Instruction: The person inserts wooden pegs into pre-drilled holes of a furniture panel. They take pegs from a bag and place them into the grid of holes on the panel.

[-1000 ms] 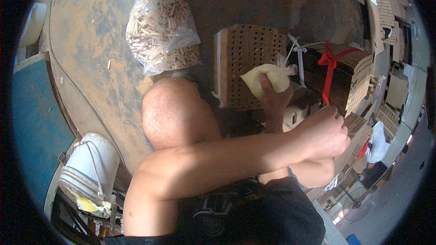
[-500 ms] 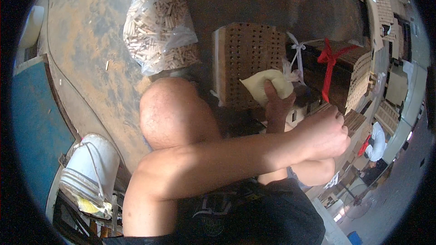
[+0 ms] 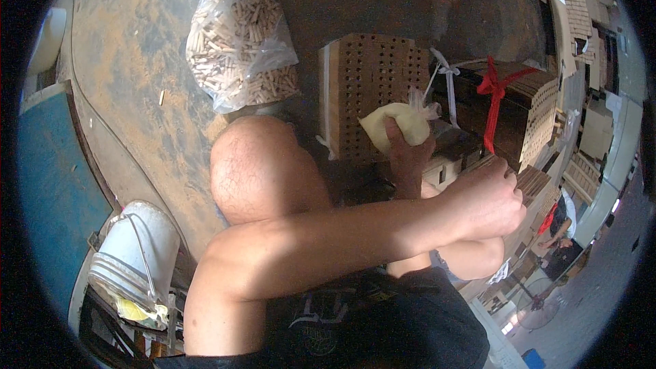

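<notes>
A plump clear bag of pale yellow, glue-like stuff (image 3: 396,124) is gripped in my right hand (image 3: 410,157), thumb pressed along its side. Its pointed end aims left, over a wooden block drilled with rows of holes (image 3: 369,68), and its gathered plastic top sticks up behind. My left forearm stretches across my lap to the right. At its end my left hand (image 3: 488,195) is closed, its fingers curled away so that anything inside is hidden. Left of the block stands an open clear plastic bag full of short wooden dowels (image 3: 239,51).
Beyond the block is a wooden stack with a red tie (image 3: 493,96) and a white tie (image 3: 447,72). A white bucket (image 3: 140,246) stands at lower left beside a blue panel (image 3: 58,184). Another person (image 3: 562,222) and a fan (image 3: 536,304) are at far right.
My right hand has shifted slightly left and tilted, carrying the yellow bag along the drilled block. My left hand stays where it was. The person in the distance has changed posture.
</notes>
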Demonstrator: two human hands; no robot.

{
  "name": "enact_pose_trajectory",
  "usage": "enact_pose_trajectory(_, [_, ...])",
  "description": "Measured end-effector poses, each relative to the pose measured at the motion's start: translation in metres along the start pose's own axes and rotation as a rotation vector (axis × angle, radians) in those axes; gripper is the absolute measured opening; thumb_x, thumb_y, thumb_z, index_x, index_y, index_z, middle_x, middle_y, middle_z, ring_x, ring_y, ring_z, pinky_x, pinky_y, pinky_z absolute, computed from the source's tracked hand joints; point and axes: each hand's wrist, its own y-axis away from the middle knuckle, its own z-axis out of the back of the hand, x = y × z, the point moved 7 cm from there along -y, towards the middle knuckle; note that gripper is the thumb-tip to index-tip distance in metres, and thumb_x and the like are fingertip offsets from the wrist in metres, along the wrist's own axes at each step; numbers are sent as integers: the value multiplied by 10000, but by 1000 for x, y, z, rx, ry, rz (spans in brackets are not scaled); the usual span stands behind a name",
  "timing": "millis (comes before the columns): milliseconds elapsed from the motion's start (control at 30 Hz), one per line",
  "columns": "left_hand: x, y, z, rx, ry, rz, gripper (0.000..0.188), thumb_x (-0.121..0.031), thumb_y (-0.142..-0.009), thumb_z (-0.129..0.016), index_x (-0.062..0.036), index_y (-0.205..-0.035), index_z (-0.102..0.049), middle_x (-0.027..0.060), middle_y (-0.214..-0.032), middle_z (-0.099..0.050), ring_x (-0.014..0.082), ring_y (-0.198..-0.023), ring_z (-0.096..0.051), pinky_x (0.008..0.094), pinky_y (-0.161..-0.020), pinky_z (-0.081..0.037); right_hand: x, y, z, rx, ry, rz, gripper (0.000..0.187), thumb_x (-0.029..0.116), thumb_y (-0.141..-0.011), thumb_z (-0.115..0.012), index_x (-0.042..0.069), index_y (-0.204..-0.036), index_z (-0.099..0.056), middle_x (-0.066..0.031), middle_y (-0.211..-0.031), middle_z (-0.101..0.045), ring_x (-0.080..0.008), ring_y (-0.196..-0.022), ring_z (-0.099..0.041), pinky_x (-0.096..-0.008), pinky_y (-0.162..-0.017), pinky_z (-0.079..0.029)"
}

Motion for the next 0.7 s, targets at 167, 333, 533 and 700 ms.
enact_pose_trajectory(167, [-2,1,1,-15,-22,-8,146,-202,-795,-629,-91,-775,-720,48,-771,-706,232,-766,-659,414,-735,-474,-18,3,9,-28,-225,3,507,210,-718,-872,-17,-1107,-639,-104,-1045,-681,-226,-918,-649,-384,-830,-524])
enact_pose_trajectory(333, [-4,1,1,-23,-2,-8,141,-202,-796,-630,-94,-781,-720,52,-779,-709,231,-781,-662,415,-747,-476,-17,5,4,33,-308,-36,442,178,-748,-852,-8,-1091,-644,-86,-1041,-680,-189,-910,-644,-349,-820,-526])
enact_pose_trajectory(533, [-3,0,1,-10,15,-3,141,-199,-799,-628,-93,-797,-721,62,-805,-715,239,-801,-668,426,-773,-487,12,7,-13,124,-194,-48,424,203,-750,-852,-16,-1059,-661,-84,-996,-690,-175,-895,-646,-351,-820,-523])
enact_pose_trajectory(700, [-2,1,2,-8,2,-8,143,-198,-797,-628,-91,-801,-722,60,-803,-715,241,-806,-669,426,-767,-486,14,7,-15,108,-38,105,458,241,-736,-859,-21,-1056,-662,-107,-994,-694,-210,-904,-653,-378,-831,-520])
